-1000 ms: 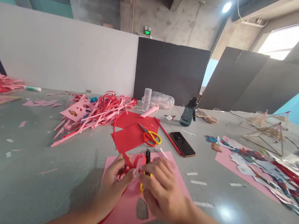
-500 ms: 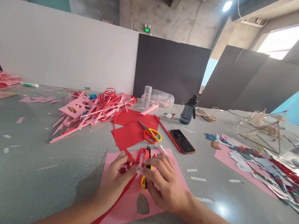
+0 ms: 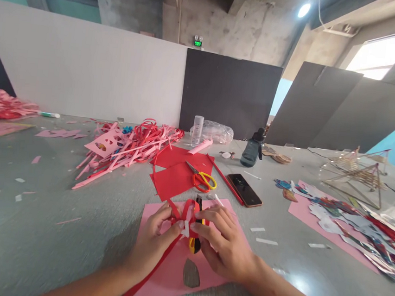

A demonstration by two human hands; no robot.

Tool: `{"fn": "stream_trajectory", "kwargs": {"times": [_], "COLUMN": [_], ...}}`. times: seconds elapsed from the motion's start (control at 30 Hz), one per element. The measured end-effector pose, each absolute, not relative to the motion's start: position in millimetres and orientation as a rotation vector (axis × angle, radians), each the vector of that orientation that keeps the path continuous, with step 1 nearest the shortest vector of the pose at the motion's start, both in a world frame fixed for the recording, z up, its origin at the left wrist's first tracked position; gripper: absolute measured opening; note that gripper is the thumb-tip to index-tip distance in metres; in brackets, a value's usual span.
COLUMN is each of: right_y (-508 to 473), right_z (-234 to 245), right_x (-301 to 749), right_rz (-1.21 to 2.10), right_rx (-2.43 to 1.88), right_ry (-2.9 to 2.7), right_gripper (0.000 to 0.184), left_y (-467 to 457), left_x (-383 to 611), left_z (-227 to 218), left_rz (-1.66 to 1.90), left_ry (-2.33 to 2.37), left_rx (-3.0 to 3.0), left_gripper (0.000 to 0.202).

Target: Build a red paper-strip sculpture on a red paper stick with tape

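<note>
My left hand (image 3: 155,241) and my right hand (image 3: 225,246) meet over a pink paper sheet (image 3: 171,276) on the grey table. Both pinch a looped red paper strip (image 3: 186,212) with a bit of white on it; its long tail (image 3: 142,282) runs down towards me under the left hand. A yellow and black utility knife (image 3: 195,243) lies on the pink sheet just below the fingers of both hands. An arch-shaped hole (image 3: 191,274) is cut in the pink sheet near my right wrist.
Beyond the hands lie red paper sheets (image 3: 177,174), orange-yellow scissors (image 3: 203,180), a red stick (image 3: 224,181) and a phone (image 3: 244,190). A heap of pink and red offcuts (image 3: 127,148) sits left, a dark bottle (image 3: 252,149) behind, cut coloured paper (image 3: 344,218) right.
The hands shifted slightly and lifted the red loop a little higher; the camera view moved a bit. The grip on the strip is unchanged.
</note>
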State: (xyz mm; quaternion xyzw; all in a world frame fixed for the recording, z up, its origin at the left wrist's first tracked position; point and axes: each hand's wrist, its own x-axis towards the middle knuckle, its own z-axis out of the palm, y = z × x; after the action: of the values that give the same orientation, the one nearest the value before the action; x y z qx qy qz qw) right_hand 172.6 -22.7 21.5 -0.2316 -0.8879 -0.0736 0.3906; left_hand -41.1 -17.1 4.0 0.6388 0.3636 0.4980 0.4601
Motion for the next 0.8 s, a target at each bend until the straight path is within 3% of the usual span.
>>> {"fn": "stream_trajectory", "kwargs": {"times": [0.57,0.8], "right_y": [-21.5,-17.9], "right_z": [21.6,17.8], "right_x": [172.9,173.4], "right_rz": [-0.202,-0.199], "right_rx": [-0.563,-0.584], "right_ry": [-2.276,-2.3], "right_gripper": [0.04,0.031], "left_y": [-17.5,-20.6], "left_x": [-37.7,-36.5], "left_z": [0.6,-1.7], "left_rz": [1.127,1.079], "left_ry": [0.991,0.904], "left_rx": [1.524,1.422], "left_gripper": [0.035,0.04]}}
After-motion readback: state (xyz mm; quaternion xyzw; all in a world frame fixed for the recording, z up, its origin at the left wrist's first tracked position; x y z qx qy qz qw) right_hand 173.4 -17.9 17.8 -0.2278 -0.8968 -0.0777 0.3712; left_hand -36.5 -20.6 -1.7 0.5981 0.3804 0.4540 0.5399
